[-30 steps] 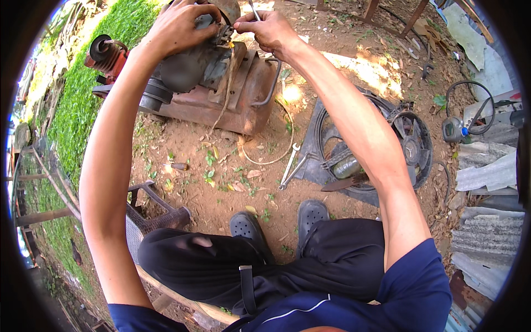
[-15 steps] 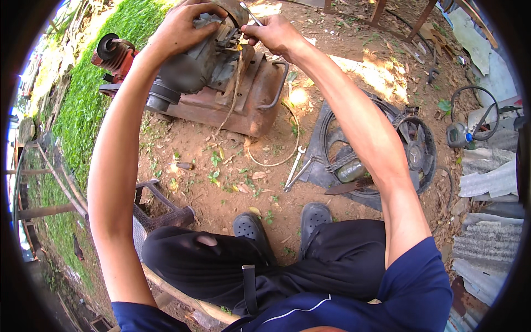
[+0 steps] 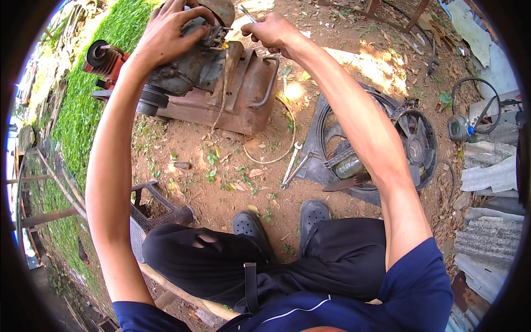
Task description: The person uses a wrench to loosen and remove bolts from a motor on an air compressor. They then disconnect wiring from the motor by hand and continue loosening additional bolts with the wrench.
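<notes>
A greasy grey engine (image 3: 180, 77) sits on a rusty brown metal base (image 3: 251, 108) at the upper left. My left hand (image 3: 168, 36) grips the top of the engine, thumb and fingers curved around a part beside its small metal linkage (image 3: 217, 37); the far fingertips are partly hidden. Just right of the engine, my right hand (image 3: 272, 34) is closed around a slim silver wrench-like tool (image 3: 247, 14). Its tip points up and left, apart from the engine. A cord (image 3: 225, 86) hangs from the linkage down over the base.
A combination wrench (image 3: 291, 163) and another metal tool lie on the dirt beside a black fan shroud (image 3: 321, 160), which holds a bottle (image 3: 349, 166) and a blade. A red machine (image 3: 108, 61) stands left of the engine. Corrugated sheets (image 3: 489, 232) and a jug (image 3: 459, 128) lie right.
The engine and base appear shifted slightly left in view, my left hand with them. My right hand and its tool now stand farther from the linkage, where the tool had been close beside it.
</notes>
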